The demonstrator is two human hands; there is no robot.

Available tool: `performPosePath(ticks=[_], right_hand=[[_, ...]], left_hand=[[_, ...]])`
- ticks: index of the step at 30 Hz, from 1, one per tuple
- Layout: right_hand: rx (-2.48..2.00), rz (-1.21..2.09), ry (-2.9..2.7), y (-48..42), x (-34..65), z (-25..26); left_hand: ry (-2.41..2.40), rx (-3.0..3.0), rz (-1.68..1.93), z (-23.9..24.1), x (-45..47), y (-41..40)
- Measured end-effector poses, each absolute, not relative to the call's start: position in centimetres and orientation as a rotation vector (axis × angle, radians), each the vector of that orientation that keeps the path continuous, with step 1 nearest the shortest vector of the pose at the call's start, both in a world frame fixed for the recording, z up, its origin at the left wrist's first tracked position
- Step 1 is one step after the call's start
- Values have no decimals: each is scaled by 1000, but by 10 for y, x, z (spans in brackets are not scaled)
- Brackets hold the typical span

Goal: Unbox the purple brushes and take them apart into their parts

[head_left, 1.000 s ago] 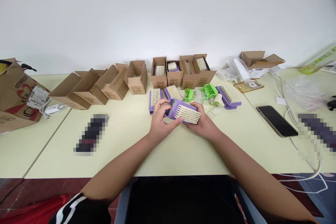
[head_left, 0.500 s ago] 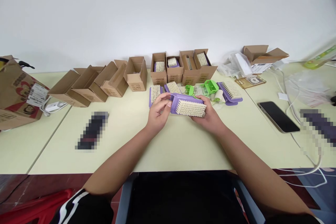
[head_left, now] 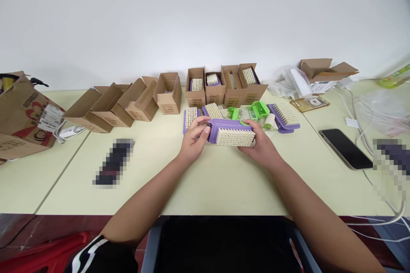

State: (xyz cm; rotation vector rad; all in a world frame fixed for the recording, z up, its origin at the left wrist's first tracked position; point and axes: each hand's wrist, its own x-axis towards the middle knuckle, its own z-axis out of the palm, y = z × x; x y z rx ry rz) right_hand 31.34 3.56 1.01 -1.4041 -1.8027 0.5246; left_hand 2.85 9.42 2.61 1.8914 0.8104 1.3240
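A pale table (head_left: 230, 192) meets a white wall (head_left: 205, 17) in the head view. Mid-table is a purple brush (head_left: 235, 135), the left hand (head_left: 192, 143) half closed, pinching its nine o'clock end; the right hand (head_left: 262, 145) wraps the three o'clock end. Toward twelve, cardboard boxes (head_left: 215, 95) hold bristled blocks (head_left: 212, 79); toward ten, open cartons' (head_left: 171, 105) insides are mostly hidden.

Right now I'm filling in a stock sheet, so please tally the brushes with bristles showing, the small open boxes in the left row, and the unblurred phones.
Brushes: 7 (1 held, 3 loose, 3 boxed)
Small open boxes, left row: 4
Unblurred phone: 1
Total: 12
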Motion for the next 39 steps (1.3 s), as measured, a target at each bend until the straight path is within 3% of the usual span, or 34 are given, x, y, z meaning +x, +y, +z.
performPosePath(ticks=[22, 39], right_hand=[[-1450, 552, -1796, 36, 310, 12], [-1480, 539, -1742, 36, 312, 15]], left_hand=[[759, 1324, 1267, 9, 30, 107], [916, 1130, 1505, 18, 20, 117]])
